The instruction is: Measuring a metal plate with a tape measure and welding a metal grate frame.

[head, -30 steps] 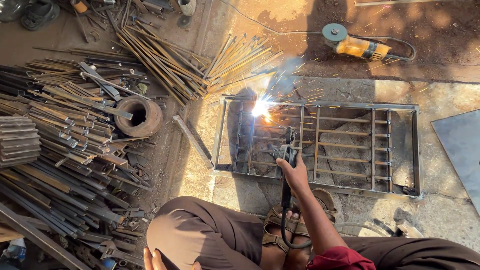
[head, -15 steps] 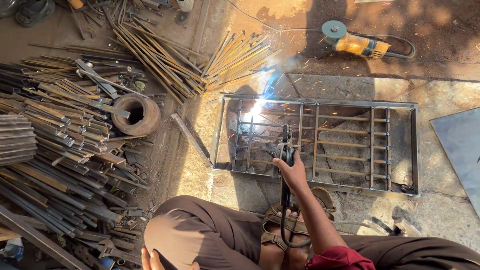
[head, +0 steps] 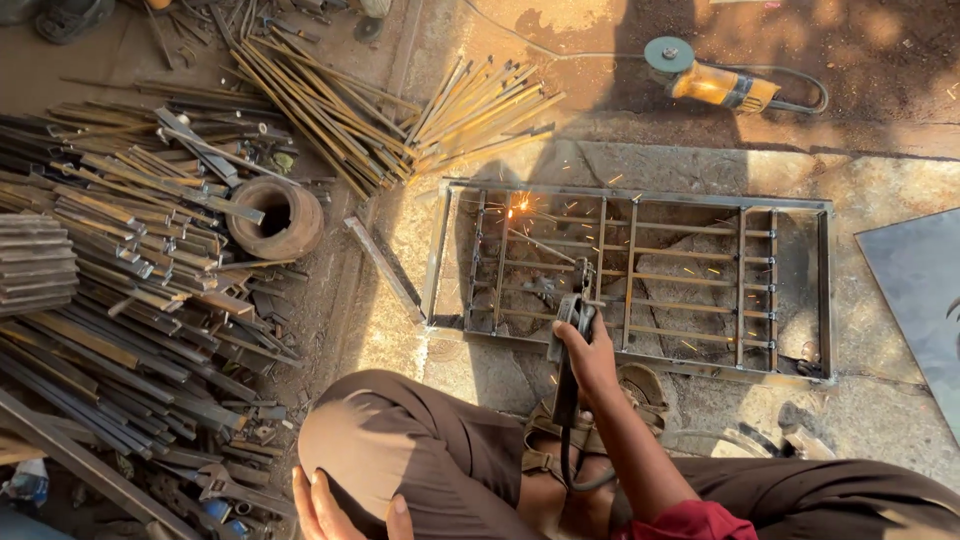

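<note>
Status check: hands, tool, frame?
Right hand grips welding holder over metal frame, sparks at weld spot. Left hand on knee. Nothing blocking the frame.

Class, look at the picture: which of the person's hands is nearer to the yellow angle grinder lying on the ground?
Right. The right hand holds the welding holder over the metal grille, below the yellow angle grinder. The left hand rests by the knee, farther off.

Person seen from above: brown trousers (head: 420,450) over both legs, red sleeve (head: 690,522) at the right upper arm, bare forearms, strapped sandal (head: 548,440) on one foot.
</note>
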